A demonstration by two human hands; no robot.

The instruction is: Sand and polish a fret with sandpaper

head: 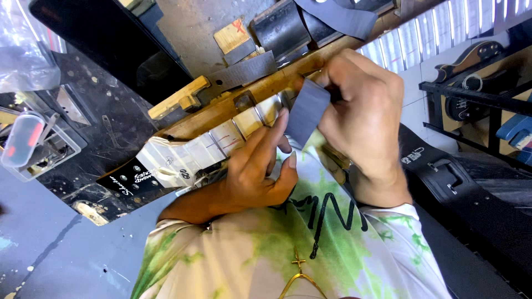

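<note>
A: What is the person holding?

B: A grey sandpaper piece [306, 111], pinched in the closed right hand [363, 111], is pressing on a taped guitar neck [221, 135].

A: The other?

B: The left hand [257, 171] is gripping the neck, fingers touching the paper.

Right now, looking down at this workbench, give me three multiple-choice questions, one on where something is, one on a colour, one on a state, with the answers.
1. Where is the grey sheet?
A. pinched between both hands over the guitar neck
B. flat on the floor
C. inside the clear plastic box

2. What colour is the strip lying across the wooden beam behind the neck?
A. bright red
B. dark grey
C. yellow

3. How is the guitar neck covered?
A. fully bare wood
B. wrapped in pale tape between the frets
C. painted black

Answers: 1 A, the left hand and right hand both grip it. 2 B, it reads dark grey. 3 B, pale taped sections show along it.
</note>
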